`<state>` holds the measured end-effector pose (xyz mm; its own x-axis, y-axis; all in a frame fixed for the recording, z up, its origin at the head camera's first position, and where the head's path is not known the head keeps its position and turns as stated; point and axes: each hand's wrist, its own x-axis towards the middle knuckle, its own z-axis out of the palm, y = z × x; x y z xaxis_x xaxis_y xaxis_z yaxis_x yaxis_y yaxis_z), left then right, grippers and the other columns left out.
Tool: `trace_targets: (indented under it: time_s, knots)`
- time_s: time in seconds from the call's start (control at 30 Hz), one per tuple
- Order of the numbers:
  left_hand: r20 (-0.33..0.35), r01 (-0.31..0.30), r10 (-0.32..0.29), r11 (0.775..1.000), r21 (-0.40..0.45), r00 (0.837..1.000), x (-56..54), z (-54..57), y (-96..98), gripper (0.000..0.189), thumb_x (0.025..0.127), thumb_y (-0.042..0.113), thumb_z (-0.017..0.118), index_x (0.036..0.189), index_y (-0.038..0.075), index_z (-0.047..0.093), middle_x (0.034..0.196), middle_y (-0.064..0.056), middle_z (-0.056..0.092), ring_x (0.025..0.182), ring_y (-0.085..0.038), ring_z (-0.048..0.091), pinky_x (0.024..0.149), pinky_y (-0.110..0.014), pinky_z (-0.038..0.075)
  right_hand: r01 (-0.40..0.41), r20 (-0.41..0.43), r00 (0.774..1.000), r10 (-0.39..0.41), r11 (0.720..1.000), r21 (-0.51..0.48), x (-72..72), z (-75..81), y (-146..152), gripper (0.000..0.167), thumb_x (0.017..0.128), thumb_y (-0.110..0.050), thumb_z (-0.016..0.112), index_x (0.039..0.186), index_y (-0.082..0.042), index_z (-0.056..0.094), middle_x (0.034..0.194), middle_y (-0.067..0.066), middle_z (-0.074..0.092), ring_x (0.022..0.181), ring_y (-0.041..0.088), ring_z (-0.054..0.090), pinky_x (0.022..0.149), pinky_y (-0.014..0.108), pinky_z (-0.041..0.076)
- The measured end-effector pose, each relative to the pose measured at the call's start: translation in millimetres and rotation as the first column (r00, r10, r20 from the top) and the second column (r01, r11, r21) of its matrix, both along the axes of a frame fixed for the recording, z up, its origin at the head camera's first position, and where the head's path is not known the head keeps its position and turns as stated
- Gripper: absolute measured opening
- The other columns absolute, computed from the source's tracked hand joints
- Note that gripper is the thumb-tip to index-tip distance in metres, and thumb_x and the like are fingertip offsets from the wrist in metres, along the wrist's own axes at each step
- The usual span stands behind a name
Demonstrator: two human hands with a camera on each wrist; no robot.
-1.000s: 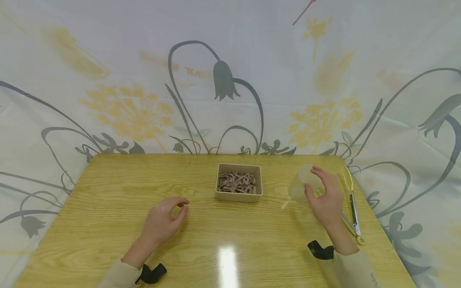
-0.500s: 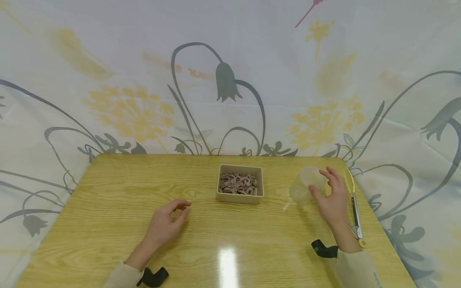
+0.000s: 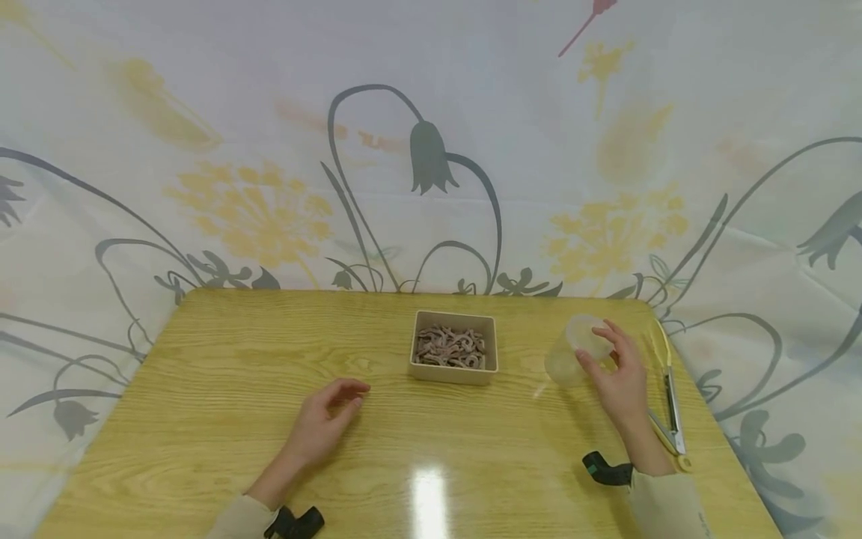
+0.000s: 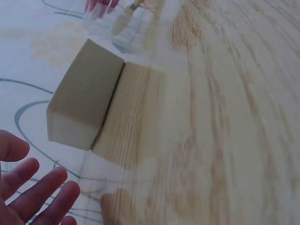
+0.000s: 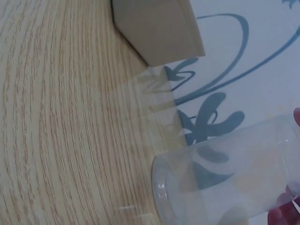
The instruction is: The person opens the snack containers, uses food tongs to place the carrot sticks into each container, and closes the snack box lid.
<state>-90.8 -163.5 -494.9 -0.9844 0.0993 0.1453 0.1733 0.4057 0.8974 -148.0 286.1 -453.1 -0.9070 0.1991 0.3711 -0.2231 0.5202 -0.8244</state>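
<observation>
In the head view a translucent plastic cup [image 3: 564,364] stands at the right of the wooden table. My right hand [image 3: 621,385] has its thumb and fingers bent round the cup's upper part. The right wrist view shows the cup [image 5: 220,173] close up, base at the tabletop, with fingers [image 5: 284,212] at its far end. My left hand [image 3: 322,423] hovers left of centre, fingers loosely bent and holding nothing. Nearest to it is a beige rectangular box [image 3: 453,373], apart from the fingers. Inside lie many curved greyish-brown pieces [image 3: 447,346]; their kind is unclear.
Metal tongs with pale yellow ends [image 3: 673,404] lie along the table's right edge, beside my right forearm. A flower-printed curtain [image 3: 431,157] hangs behind the table [image 3: 236,344]. Black wrist cameras [image 3: 606,469] sit on both wrists.
My right hand has shifted slightly about the cup, its fingers now closer round the rim. My left hand has drifted a little toward the box. The cup and box stay put while the view tilts slightly.
</observation>
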Motion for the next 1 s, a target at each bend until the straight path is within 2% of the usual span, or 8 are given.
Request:
trace_targets:
  time_s: [0.13,0.3,0.53,0.73,0.87,1.0]
  knots:
    - [0.027,0.031,-0.031,0.999,0.025,0.999,-0.6,0.9,2.9,0.022,0.098,0.006,0.062,0.119,0.011,0.069,0.114,-0.005,0.07,0.106,-0.022,0.065,0.091,-0.036,0.054,-0.015,-0.033,0.999,0.015,1.0,-0.027,1.6,-1.9,1,0.045,0.083,0.007,0.076,0.125,0.007,0.061,0.147,0.021,0.046,0.136,0.038,0.04,0.093,0.008,0.037]
    - [0.059,0.053,-0.055,0.998,0.036,0.997,-1.0,2.8,7.0,0.023,0.099,0.007,0.061,0.121,0.012,0.068,0.117,-0.004,0.07,0.107,-0.02,0.064,0.092,-0.036,0.053,-0.016,-0.081,0.997,0.014,1.0,-0.021,3.7,-4.3,2,0.043,0.082,0.007,0.077,0.122,0.006,0.064,0.144,0.021,0.049,0.133,0.035,0.043,0.09,0.007,0.039]
    - [0.029,0.082,-0.083,0.996,0.035,0.996,-3.2,1.6,11.2,0.024,0.099,0.008,0.062,0.122,0.012,0.067,0.118,-0.005,0.069,0.108,-0.019,0.064,0.092,-0.036,0.054,0.004,-0.111,0.994,-0.002,1.0,0.021,8.0,-3.8,-2,0.042,0.079,0.006,0.08,0.119,0.004,0.066,0.14,0.018,0.055,0.123,0.002,0.046,0.087,0.007,0.041]
    - [-0.014,0.136,-0.136,0.989,0.051,0.991,-4.1,-2.5,16.0,0.024,0.098,0.007,0.062,0.122,0.011,0.066,0.119,-0.006,0.069,0.109,-0.023,0.065,0.091,-0.035,0.053,-0.012,-0.066,0.998,0.013,1.0,0.014,15.8,0.2,-8,0.043,0.08,0.003,0.081,0.12,0.001,0.066,0.141,0.014,0.053,0.124,0.004,0.044,0.086,0.01,0.04]
    - [-0.001,0.172,-0.172,0.983,0.069,0.985,-2.7,-4.8,21.1,0.024,0.098,0.009,0.063,0.122,0.01,0.066,0.119,-0.006,0.069,0.109,-0.025,0.064,0.091,-0.034,0.053,-0.015,-0.01,1.0,0.015,0.999,0.043,22.8,2.6,-13,0.043,0.08,0.002,0.081,0.119,0.0,0.065,0.14,0.014,0.051,0.123,0.003,0.04,0.085,0.016,0.039]
    - [0.024,0.184,-0.187,0.979,0.089,0.982,-1.1,-5.1,25.2,0.025,0.098,0.009,0.063,0.123,0.009,0.065,0.119,-0.006,0.069,0.11,-0.025,0.064,0.092,-0.035,0.051,-0.035,-0.016,0.999,0.036,0.998,0.058,34.3,14.6,-25,0.042,0.079,0.006,0.079,0.118,0.006,0.063,0.136,0.02,0.051,0.119,0.002,0.04,0.084,0.016,0.039]
